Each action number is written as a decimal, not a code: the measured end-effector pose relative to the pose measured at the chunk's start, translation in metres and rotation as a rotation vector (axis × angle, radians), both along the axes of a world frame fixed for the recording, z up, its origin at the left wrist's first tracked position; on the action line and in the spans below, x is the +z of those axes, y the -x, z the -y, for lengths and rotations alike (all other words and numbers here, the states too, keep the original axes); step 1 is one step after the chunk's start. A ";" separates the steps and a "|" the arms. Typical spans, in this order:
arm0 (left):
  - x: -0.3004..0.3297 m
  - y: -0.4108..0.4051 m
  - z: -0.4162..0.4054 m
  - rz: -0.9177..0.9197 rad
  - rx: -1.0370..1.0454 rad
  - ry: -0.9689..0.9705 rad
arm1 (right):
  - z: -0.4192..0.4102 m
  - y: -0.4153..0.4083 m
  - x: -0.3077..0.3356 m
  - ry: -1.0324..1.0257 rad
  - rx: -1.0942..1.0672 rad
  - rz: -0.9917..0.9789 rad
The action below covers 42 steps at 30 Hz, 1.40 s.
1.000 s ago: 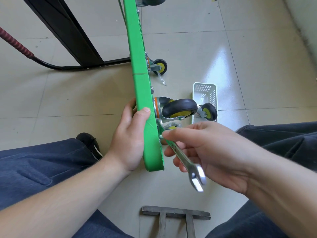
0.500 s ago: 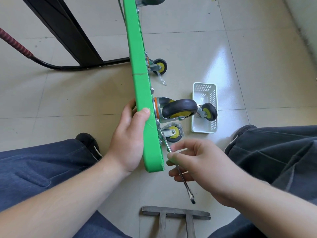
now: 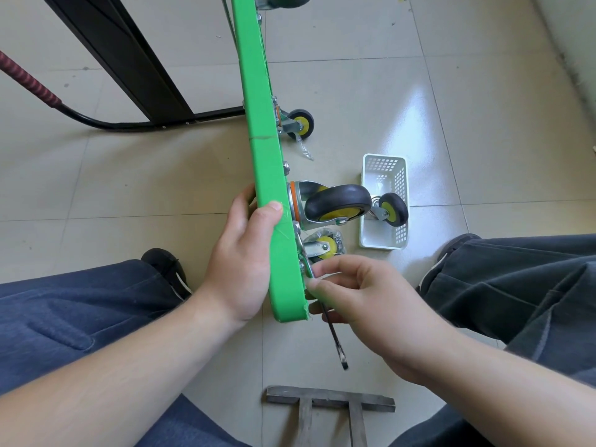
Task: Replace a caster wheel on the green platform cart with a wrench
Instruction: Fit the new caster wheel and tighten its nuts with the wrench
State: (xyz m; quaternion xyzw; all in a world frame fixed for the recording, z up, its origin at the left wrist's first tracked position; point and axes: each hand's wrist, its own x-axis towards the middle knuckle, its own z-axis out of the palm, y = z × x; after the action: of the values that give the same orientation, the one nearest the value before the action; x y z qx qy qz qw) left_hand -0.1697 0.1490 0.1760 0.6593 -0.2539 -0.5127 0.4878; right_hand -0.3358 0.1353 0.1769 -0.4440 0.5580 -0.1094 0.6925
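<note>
Tight at the near corner of the green cart deck (image 3: 270, 175), stood on edge: left hand (image 3: 240, 258) clasping the rim, right hand (image 3: 358, 298) pinching the wrench (image 3: 335, 337) against the underside, the big mounted caster (image 3: 337, 203) jutting out just above and a wrapped caster (image 3: 322, 248) tucked between. Further right, blocked by a white basket (image 3: 383, 217) holding a spare wheel (image 3: 393, 209); nearer, by a metal bracket (image 3: 329, 401) on the floor. Open tile (image 3: 483, 108) beyond the basket and left of the deck, short of the black frame (image 3: 129, 59).
</note>
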 end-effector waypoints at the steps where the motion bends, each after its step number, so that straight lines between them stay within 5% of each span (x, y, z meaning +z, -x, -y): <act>1: 0.000 0.000 0.000 -0.001 -0.005 0.002 | 0.000 0.000 0.000 0.017 0.016 -0.007; 42: -0.004 -0.002 0.001 0.003 -0.027 0.043 | 0.041 -0.009 0.071 -0.176 -0.034 0.117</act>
State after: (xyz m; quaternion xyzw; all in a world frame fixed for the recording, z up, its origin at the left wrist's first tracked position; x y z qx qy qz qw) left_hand -0.1682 0.1478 0.1717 0.6459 -0.2744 -0.5126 0.4947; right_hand -0.3264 0.0942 0.2476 -0.3650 0.5315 -0.0973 0.7582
